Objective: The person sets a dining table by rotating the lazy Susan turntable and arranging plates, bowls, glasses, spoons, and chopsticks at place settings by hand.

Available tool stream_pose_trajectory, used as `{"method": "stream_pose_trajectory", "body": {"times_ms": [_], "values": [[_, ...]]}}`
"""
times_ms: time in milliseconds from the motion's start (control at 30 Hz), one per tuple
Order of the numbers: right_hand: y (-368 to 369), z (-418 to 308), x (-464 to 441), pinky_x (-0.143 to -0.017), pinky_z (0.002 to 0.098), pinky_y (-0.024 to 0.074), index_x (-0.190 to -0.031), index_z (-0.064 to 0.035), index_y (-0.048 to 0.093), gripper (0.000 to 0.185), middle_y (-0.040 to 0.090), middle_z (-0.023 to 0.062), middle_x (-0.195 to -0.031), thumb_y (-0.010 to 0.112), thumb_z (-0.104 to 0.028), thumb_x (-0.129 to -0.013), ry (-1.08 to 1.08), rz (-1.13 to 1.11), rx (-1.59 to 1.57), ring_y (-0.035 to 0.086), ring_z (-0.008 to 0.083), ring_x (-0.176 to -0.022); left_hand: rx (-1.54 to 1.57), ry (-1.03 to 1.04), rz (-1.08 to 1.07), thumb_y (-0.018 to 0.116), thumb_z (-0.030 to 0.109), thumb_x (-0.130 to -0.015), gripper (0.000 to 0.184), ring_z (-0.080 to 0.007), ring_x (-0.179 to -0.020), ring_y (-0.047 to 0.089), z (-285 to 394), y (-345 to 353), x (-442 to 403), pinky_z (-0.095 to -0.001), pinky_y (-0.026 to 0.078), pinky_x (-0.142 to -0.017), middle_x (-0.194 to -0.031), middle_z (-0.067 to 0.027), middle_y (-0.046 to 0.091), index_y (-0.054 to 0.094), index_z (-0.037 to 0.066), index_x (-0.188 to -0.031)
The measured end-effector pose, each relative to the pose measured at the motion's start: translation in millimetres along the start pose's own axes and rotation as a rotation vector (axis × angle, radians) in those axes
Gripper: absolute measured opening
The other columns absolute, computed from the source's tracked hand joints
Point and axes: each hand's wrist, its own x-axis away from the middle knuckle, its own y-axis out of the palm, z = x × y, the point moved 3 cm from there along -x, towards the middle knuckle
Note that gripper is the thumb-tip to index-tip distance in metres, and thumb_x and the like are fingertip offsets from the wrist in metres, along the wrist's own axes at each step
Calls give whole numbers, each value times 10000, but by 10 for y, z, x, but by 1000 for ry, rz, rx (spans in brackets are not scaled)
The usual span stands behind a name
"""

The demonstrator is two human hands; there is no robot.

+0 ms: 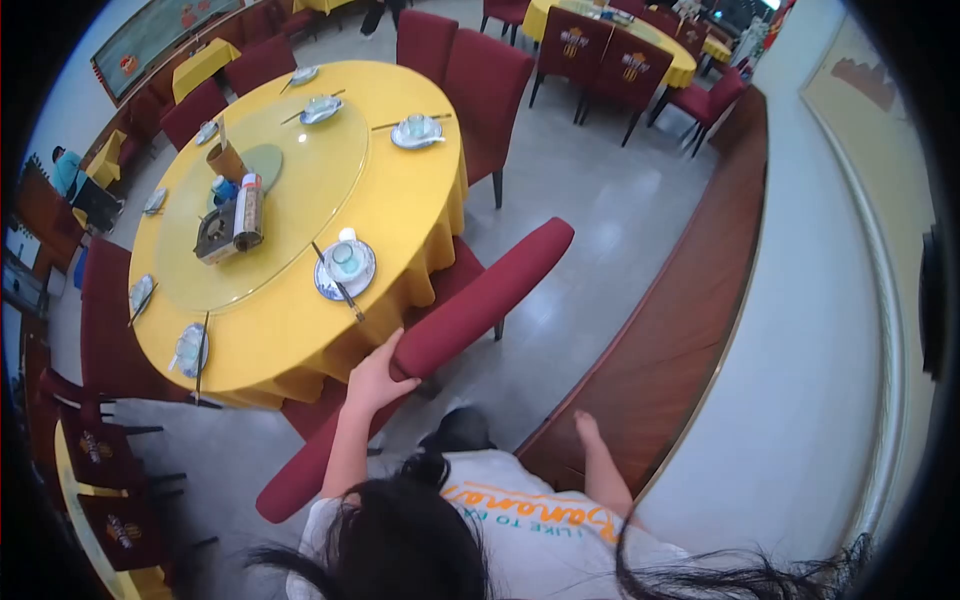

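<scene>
My left hand (378, 382) holds the top of a dark red chair back (490, 298), its thumb and fingers over the padded edge. More red padding (312, 468) runs on below the hand; whether it belongs to the same chair is unclear. Beside it stands a round table with a yellow cloth (405, 240), and a place setting (345, 268) with a bowl, plate and chopsticks lies at its near edge. My right hand (588, 428) hangs low at my side near the brown wall panel (650, 385), touching nothing visible; its fingers are too small to make out.
On the glass turntable (310, 190) sit a portable stove (230, 228) and a brown holder (226, 162). More red chairs (485, 95) ring the table. A white wall (800, 330) rises at right. A person in teal (68, 172) stands far left; another person's legs (378, 15) show at the top.
</scene>
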Motion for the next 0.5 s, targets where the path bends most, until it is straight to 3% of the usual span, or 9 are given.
{"method": "stream_pose_trajectory", "body": {"times_ms": [33, 167, 200, 267, 367, 500], "values": [[-30, 135, -246, -651, 323, 416, -1017, -39, 552, 320, 546, 59, -844, 452, -282, -834, 212, -187, -182, 495, 186, -699, 1, 8, 33, 687, 325, -577, 815, -273, -1008, 516, 50, 7, -10, -346, 417, -851, -1111, -140, 523, 324, 132, -1281], [-412, 104, -705, -754, 386, 390, -1075, -77, 515, 366, 537, 87, -907, 470, -327, -811, 489, -186, -329, 478, 202, -836, 260, -86, 21, 666, 335, -644, 785, -276, -1047, 500, -95, 145, -265, -338, 396, -874, -1129, -187, 504, 295, 108, -1298], [-374, 477, -1069, -820, 383, 366, -1121, -36, 479, 416, 507, 111, -1021, 473, -311, -809, 511, -198, -289, 455, 227, -948, 376, -136, 20, 650, 336, -671, 764, -277, -1059, 492, -170, 217, -362, -338, 389, -880, -1139, -196, 494, 288, 104, -1302], [-567, 600, -1373, -809, 387, 366, -1116, -37, 479, 414, 506, 110, -1013, 473, -312, -807, 592, -172, -284, 454, 228, -936, 574, -240, -11, 560, 322, -774, 631, -272, -1103, 456, -62, 264, -685, -341, 365, -900, -1188, -202, 456, 302, 65, -1290], [-853, 511, -1661, -792, 392, 366, -1109, -39, 479, 410, 504, 110, -1000, 472, -313, -805, 680, -146, -305, 453, 229, -917, 491, -136, -88, 494, 343, -815, 576, -279, -1121, 436, 251, 463, -1449, -329, 335, -927, -1202, -199, 447, 330, 23, -1265], [-1239, 269, -2179, -770, 399, 367, -1100, -41, 479, 405, 501, 109, -982, 472, -315, -802, 713, -112, -339, 452, 230, -893, 289, -68, -344, 358, 440, -853, 586, -308, -1165, 370, 906, 1105, -2453, -327, 269, -981, -1215, -233, 412, 363, -9, -1230]]}}
